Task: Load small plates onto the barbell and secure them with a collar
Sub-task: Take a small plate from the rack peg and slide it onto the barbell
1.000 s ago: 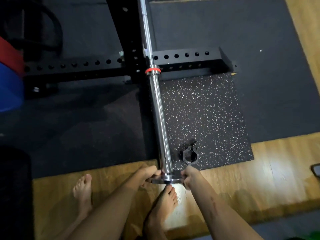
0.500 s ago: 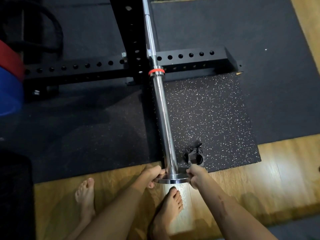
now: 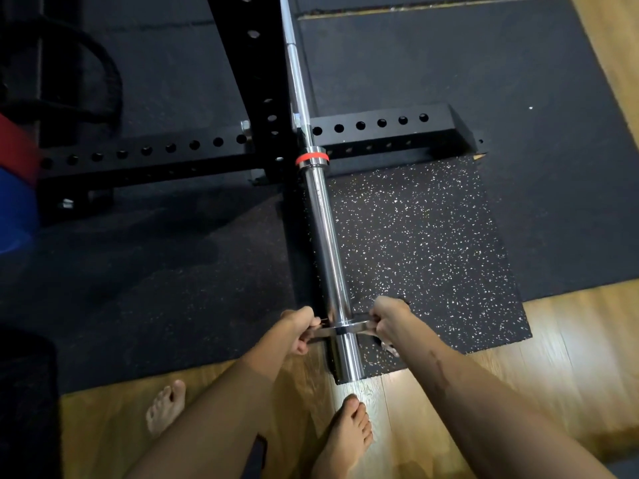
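While threaded on barbell sleeve [image 3: 328, 257], small plate [image 3: 347, 330] clamped between both hands' fingers [image 3: 304, 335].

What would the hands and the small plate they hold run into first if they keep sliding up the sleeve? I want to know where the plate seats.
Left hand, right hand and small plate face bare sleeve; first stop looks like the shoulder by the red band.

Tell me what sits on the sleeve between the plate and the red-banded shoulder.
Head view: bare chrome sleeve from plate to red band.
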